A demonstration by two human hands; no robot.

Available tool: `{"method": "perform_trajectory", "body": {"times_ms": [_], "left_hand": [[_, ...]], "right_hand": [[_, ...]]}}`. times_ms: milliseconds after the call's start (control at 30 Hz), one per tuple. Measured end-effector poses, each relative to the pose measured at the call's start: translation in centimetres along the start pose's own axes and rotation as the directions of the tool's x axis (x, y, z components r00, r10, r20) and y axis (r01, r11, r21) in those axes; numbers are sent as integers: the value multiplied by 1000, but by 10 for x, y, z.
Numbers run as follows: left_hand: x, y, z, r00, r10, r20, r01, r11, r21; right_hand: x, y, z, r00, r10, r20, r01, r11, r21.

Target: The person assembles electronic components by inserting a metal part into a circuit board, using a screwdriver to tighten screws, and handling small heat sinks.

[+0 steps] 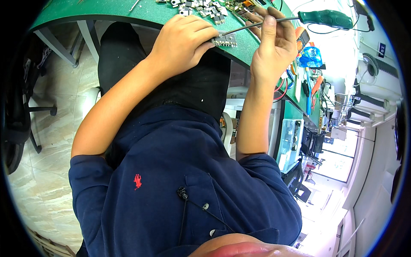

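My left hand (182,43) is closed on a small electronic part (225,40) with a silvery flat face and a row of short pins, held at the near edge of the green bench. My right hand (274,45) pinches the long shaft of a screwdriver (325,19) between thumb and fingers. Its green handle sticks out to the right of the hand. The shaft slants down to the left and its tip meets or nearly meets the part by my left fingertips; exact contact is too small to tell.
A pile of small parts with metal tabs (201,8) lies on the green bench mat (107,10) beyond my left hand. At the right are an orange multimeter (302,37), a blue packet (311,57), cables and tools. A clear plastic bin (291,139) stands lower right.
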State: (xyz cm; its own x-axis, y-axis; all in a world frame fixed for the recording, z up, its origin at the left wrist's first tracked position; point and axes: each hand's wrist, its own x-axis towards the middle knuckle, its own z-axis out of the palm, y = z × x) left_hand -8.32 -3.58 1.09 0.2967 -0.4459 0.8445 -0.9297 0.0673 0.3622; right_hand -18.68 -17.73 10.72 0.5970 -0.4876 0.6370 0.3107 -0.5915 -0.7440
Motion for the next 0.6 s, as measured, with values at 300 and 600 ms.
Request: {"method": "perform_trajectory", "body": {"times_ms": [300, 600], "left_hand": [[0, -1, 1, 1000, -5, -6, 5, 1000, -4], [0, 0, 0, 1000, -7, 2, 7, 1000, -1]], "right_hand": [[4, 3, -8, 989, -147, -25, 144, 984, -107], [4, 0, -3, 997, -76, -7, 75, 994, -85]]}}
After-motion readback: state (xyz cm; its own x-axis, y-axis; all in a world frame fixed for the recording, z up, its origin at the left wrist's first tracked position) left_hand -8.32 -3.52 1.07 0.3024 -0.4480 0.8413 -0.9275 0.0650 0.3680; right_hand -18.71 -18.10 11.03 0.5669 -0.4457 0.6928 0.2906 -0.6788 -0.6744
